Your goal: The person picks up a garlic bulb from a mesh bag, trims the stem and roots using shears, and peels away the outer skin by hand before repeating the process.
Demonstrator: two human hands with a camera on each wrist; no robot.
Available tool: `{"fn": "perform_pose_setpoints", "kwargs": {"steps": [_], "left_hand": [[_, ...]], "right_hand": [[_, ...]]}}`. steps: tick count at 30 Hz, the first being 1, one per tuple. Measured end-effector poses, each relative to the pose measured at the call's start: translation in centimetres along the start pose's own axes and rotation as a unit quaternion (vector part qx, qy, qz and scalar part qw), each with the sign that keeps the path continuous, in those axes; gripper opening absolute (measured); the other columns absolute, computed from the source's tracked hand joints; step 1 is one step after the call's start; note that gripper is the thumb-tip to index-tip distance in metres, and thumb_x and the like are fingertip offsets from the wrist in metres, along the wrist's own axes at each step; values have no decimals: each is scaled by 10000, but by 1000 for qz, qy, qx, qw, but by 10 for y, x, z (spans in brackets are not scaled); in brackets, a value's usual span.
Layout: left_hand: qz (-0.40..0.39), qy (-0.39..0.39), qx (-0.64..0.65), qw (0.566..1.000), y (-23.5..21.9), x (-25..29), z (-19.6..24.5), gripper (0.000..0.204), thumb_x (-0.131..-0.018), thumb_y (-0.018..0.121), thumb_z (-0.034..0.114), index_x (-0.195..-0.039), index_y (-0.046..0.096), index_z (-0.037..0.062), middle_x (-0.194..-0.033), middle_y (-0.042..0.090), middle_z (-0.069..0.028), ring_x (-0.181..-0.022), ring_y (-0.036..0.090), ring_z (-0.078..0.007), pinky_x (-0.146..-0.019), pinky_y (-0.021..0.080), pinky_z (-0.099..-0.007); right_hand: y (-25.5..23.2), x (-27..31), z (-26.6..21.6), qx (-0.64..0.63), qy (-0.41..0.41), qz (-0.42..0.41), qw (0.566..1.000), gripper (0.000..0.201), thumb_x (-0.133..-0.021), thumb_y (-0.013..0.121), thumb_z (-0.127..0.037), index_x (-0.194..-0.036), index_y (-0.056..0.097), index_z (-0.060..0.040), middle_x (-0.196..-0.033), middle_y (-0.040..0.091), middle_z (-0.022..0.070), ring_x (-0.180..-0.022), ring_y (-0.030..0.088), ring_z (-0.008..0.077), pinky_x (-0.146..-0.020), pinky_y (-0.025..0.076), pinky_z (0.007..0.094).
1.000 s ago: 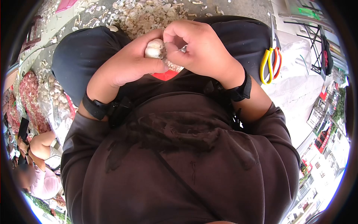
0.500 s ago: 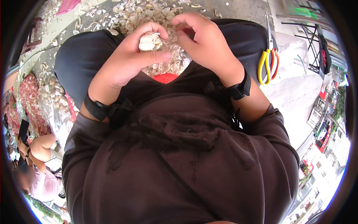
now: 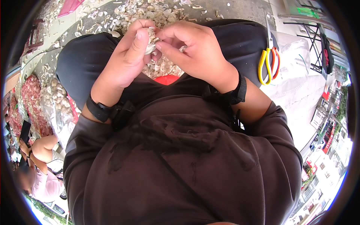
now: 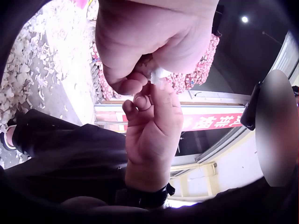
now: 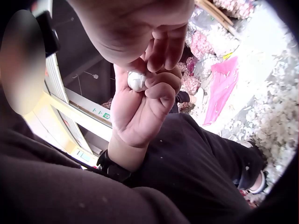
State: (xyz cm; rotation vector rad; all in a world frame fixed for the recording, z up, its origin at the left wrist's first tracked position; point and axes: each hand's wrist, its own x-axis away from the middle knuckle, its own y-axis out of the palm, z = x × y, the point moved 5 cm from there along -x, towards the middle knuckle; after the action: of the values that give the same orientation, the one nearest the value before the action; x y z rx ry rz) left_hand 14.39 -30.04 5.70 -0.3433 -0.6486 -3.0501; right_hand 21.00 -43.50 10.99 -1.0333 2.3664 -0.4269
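A whitish garlic bulb (image 3: 150, 42) with loose papery skin sits in my left hand (image 3: 125, 56), whose curled fingers hold it while the thumb points up along its near side. My right hand (image 3: 200, 50) meets it from the right, thumb and forefinger pinching at the bulb's side. From the right wrist, the smooth white bulb (image 5: 137, 81) shows between the left thumb and curled fingers. In the left wrist view the right hand (image 4: 153, 133) reaches up to the bulb, mostly hidden by the left palm.
Garlic skins (image 3: 167, 69) lie heaped between the legs, over a red item (image 3: 167, 79). More skins litter the floor (image 3: 240, 9). Scissors with yellow and orange handles (image 3: 267, 67) lie beside the right thigh. Garlic sacks (image 3: 33, 97) and a seated person (image 3: 43, 183) are at the left.
The right hand came away from the bulb half a second ago, then moved back onto it. The left hand has turned the bulb, its thumb now pointing up.
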Motion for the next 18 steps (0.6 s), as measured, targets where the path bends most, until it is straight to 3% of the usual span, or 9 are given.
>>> {"fn": "perform_pose_setpoints", "kwargs": {"steps": [3,6,9,12,15,18], "left_hand": [[19,10,15,1000,7,-1,1,526,-975,472,535,-1202,459,61,-897,516,-27,-764,482,-103,-683,415,-255],[23,21,20,999,11,-3,1,508,-979,473,527,-1186,461,64,-900,512,-24,-763,472,-95,-678,413,-253],[1,53,-32,998,13,-3,7,495,-979,480,519,-1180,459,67,-899,511,-22,-775,480,-98,-675,412,-253],[-35,29,-27,999,10,-3,6,477,-989,461,515,-1164,476,72,-914,519,-22,-793,498,-101,-687,419,-241],[4,-18,-6,1000,12,-3,7,436,-1003,445,487,-1136,516,77,-921,544,-15,-812,523,-92,-693,435,-234],[63,-40,79,994,16,-7,-1,393,-1011,440,437,-1102,561,75,-912,579,-9,-805,553,-88,-683,463,-245]], "right_hand": [[2,2,3,5,20,-5,1000,110,-853,695,-36,-938,630,-10,-792,669,75,-700,693,150,-579,538,254],[12,6,18,-193,155,35,968,92,-792,689,-65,-815,608,-27,-673,608,90,-583,598,259,-561,497,340],[8,5,12,-134,91,33,986,105,-783,677,-49,-840,591,-30,-743,615,100,-607,594,274,-554,498,348],[5,1,3,3,-70,23,997,131,-767,663,-26,-860,571,-37,-802,603,94,-642,600,272,-557,513,346],[7,0,-6,33,-147,65,986,202,-733,627,72,-893,568,-35,-740,534,81,-609,558,246,-536,465,324],[9,-2,-9,61,-166,102,979,240,-668,630,65,-877,563,-32,-715,504,82,-583,517,249,-508,446,333]]}}
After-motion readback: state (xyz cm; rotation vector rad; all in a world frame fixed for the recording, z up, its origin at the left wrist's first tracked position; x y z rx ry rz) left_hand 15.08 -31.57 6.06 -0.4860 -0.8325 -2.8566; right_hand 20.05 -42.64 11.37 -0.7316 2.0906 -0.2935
